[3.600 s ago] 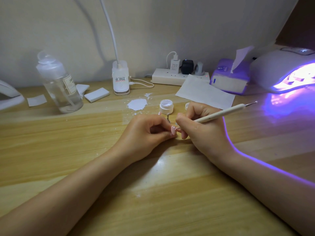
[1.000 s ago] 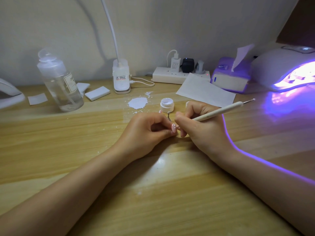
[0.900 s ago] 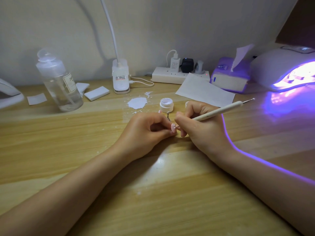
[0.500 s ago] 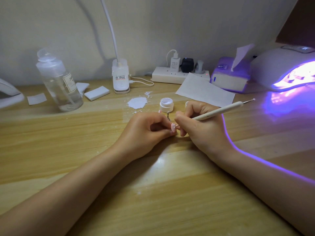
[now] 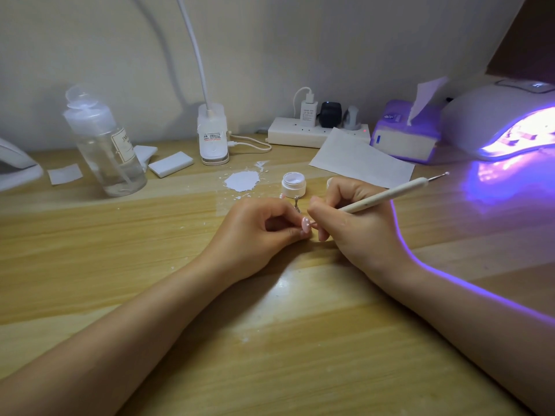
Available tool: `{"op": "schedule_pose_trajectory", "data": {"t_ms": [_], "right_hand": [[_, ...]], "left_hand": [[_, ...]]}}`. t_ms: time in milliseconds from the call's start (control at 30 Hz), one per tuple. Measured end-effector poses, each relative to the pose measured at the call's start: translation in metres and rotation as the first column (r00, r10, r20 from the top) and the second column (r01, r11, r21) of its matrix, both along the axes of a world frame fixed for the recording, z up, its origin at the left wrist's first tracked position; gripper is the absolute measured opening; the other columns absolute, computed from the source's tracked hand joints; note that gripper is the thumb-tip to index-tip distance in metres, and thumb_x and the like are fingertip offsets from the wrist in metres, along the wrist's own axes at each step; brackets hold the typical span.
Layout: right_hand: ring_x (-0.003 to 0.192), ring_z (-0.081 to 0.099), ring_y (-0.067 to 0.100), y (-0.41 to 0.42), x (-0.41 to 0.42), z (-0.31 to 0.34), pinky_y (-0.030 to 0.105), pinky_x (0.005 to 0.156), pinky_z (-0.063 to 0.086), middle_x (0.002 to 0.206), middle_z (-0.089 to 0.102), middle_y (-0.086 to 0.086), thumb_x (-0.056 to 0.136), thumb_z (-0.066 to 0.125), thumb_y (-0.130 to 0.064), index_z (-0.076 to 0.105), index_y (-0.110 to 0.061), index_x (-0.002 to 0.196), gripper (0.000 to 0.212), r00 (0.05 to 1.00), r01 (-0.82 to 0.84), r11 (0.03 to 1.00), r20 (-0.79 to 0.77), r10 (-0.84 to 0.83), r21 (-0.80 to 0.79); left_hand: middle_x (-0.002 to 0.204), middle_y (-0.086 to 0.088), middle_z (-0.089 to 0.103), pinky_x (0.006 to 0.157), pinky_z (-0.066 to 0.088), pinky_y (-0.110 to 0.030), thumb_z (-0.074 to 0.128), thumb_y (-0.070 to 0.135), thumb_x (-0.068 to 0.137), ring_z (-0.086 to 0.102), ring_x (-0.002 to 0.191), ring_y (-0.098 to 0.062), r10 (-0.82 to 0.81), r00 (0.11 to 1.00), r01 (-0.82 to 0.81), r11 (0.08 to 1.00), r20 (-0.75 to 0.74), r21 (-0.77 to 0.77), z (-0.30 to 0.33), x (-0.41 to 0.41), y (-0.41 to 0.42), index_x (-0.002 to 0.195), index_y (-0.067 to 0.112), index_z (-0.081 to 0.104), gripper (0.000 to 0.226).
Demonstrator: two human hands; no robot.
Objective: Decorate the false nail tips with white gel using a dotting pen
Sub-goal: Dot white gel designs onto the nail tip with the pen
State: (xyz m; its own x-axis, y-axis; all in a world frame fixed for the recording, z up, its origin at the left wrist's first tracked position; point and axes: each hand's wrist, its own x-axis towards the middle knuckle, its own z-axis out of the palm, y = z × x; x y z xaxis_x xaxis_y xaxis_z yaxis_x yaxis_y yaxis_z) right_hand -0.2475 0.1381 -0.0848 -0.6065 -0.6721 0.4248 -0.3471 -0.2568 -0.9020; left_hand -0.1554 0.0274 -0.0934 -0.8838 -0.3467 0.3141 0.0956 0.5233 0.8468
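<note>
My left hand [image 5: 255, 232] rests on the wooden table [image 5: 126, 259] and pinches a small pink false nail tip [image 5: 305, 225] between thumb and fingers. My right hand [image 5: 357, 223] grips a white dotting pen [image 5: 390, 195] like a pencil, its lower tip touching the nail tip. The pen's upper metal end points up to the right. An open white gel jar [image 5: 293, 184] stands just behind both hands. A thin metal holder stem [image 5: 296, 203] shows between the hands.
A white powder spill [image 5: 242, 181] lies left of the jar. A clear bottle [image 5: 105, 142], white pads [image 5: 170, 164], lamp base [image 5: 212, 136], power strip [image 5: 303, 134], paper sheet [image 5: 360, 160], tissue box [image 5: 405, 136] and a glowing UV nail lamp [image 5: 507, 121] line the back.
Almost nothing has moved: both hands stay together on the nail tip, with the pen shifting only slightly.
</note>
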Motion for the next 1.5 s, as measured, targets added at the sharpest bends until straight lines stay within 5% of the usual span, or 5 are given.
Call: {"op": "schedule_pose_trajectory", "data": {"t_ms": [1233, 1500], "right_hand": [[0.036, 0.044, -0.001, 0.0000, 0.0005, 0.0008, 0.007, 0.045, 0.034, 0.034, 0.048, -0.010, 0.079, 0.056, 0.011, 0.041, -0.009, 0.047, 0.040, 1.000, 0.005, 1.000, -0.031, -0.005, 0.002], [0.038, 0.047, 0.002, -0.0006, -0.0002, 0.0008, 0.019, 0.049, 0.044, 0.035, 0.048, -0.006, 0.077, 0.056, 0.006, 0.040, -0.008, 0.049, 0.035, 0.997, 0.064, 0.998, 0.033, -0.063, -0.008]], "left_hand": [[0.068, 0.013, 0.068, 0.063, 0.044, -0.006, 0.071, 0.004, 0.075, 0.062, 0.065, 0.007, -0.002, 1.000, 0.002, 1.000, -0.005, -0.009, 0.0003, 0.0001, 0.0001, 0.069, 0.022, 0.066, 0.019], [0.076, 0.010, 0.071, 0.069, 0.047, -0.008, 0.070, 0.002, 0.075, 0.066, 0.076, 0.004, -0.027, 0.999, 0.028, 0.999, -0.019, 0.046, -0.0019, -0.0007, -0.0004, 0.071, 0.017, 0.067, 0.016]]}}
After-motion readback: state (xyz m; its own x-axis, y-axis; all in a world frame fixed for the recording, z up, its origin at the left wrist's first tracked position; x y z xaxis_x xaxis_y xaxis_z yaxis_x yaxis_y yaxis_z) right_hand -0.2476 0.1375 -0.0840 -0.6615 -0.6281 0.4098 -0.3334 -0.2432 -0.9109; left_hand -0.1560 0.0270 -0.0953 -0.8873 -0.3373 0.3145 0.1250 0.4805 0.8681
